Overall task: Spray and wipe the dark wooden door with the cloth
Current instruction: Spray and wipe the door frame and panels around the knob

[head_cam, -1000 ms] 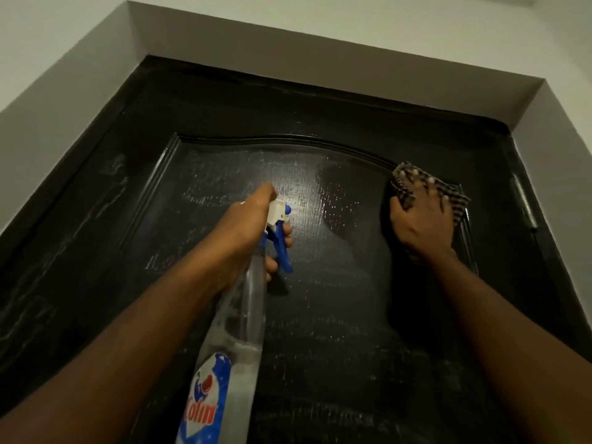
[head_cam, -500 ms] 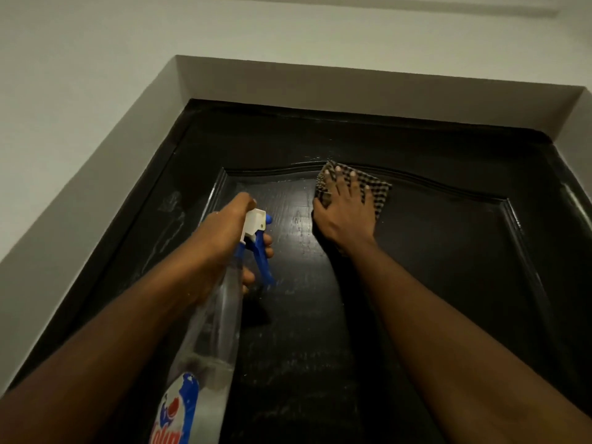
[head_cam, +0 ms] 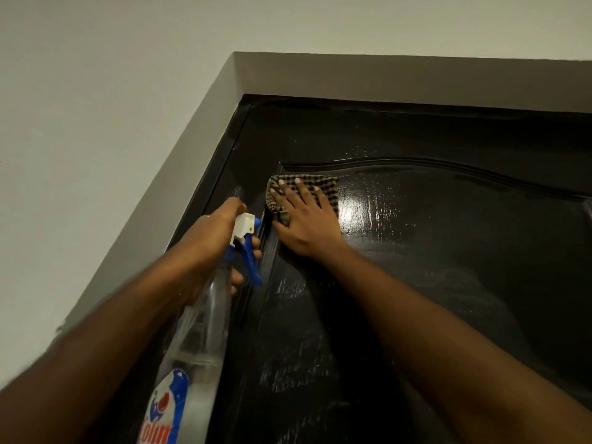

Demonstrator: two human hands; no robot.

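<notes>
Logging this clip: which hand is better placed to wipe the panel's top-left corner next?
Right. The right hand presses the checked cloth on the door there; the left hand grips the spray bottle.

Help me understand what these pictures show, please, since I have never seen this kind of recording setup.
There is no machine here: a person wears a wide-angle camera on the head, so you look along two bare arms up at a dark wooden door set in a pale wall. The left hand grips a clear spray bottle with a blue trigger, nozzle towards the door. The right hand, spread flat, presses a checked cloth against the upper left corner of the door's inner panel. The panel beside it glistens.
</notes>
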